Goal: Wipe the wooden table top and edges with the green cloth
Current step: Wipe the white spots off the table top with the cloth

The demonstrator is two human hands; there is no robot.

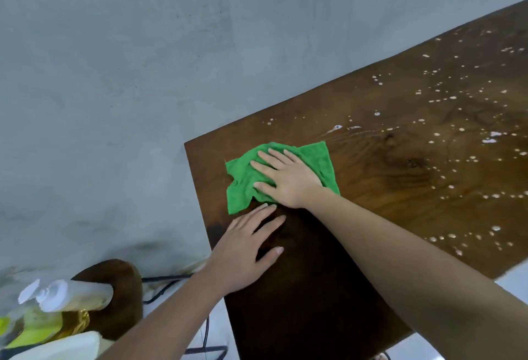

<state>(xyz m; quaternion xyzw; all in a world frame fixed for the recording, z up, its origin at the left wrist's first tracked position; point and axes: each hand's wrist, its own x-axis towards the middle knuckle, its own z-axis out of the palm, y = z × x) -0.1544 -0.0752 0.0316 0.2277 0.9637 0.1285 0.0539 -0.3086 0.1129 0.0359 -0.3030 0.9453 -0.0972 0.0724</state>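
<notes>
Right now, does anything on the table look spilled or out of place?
Yes: white droplets speckle the right part of the table, unwiped, with a wet streak past the green cloth under the right hand.

Two arms of one person, seen from above, both bare as far as the picture shows. The left hand (243, 249) has slender fingers and short, plain, rounded nails. The left forearm (171, 311) is slim and smooth. The right hand (288, 179) looks the same, with a narrow wrist. The right forearm (400, 245) is long, smooth and uncovered to the picture's edge.
</notes>
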